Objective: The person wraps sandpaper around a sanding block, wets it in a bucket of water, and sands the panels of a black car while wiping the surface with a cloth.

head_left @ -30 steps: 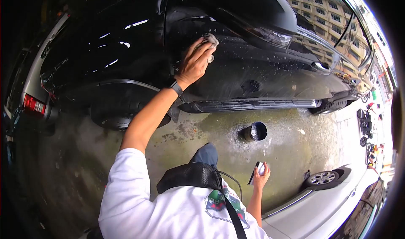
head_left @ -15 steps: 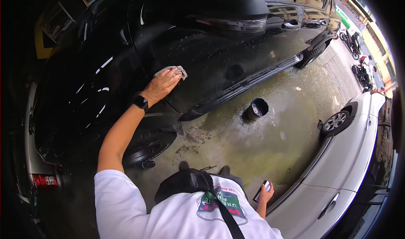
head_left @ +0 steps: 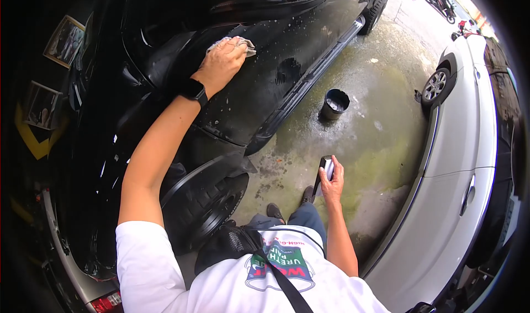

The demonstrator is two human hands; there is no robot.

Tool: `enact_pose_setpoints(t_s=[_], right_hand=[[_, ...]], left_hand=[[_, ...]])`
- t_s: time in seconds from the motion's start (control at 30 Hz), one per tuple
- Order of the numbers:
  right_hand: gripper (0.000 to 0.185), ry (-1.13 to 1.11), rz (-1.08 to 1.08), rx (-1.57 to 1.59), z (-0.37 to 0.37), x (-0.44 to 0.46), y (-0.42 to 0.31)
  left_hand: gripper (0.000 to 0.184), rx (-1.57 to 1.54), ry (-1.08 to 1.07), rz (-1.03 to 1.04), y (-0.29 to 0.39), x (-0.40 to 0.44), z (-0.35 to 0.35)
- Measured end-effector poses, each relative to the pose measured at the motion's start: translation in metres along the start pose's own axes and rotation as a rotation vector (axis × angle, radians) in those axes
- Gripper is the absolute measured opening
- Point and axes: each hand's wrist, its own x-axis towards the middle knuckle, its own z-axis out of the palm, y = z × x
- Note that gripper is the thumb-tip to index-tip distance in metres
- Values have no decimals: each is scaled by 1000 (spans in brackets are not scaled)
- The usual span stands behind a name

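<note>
My left hand presses a crumpled pale cloth against the side of a black car, just below its wing mirror. The paint around it carries water drops, and a dull round wet patch shows lower on the door. A dark watch is on that wrist. Off to the right, my right hand grips a slim black-and-silver rectangular object whose kind I cannot make out. It is held over the wet floor, apart from the car.
A dark bucket with pale contents stands on the wet concrete. A white car is parked along the right. The black car's front wheel is near my feet. Motorcycles stand at the far right.
My view has shifted toward the front wheel. My right hand has risen and come forward with the rectangular object. My left hand remains on the cloth against the car, nearer the mirror.
</note>
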Motion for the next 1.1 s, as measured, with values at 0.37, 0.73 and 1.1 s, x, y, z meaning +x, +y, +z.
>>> enact_pose_setpoints(t_s=[0.37, 0.73, 1.1], right_hand=[[68, 29, -252, 137, 113, 80, -101], [77, 238, -490, 273, 298, 107, -269], [58, 523, -450, 44, 303, 268, -241]], left_hand=[[41, -123, -306, 184, -68, -47, -110], [62, -186, -316, 181, -99, -53, -115], [61, -287, -243, 150, -107, -59, -110]])
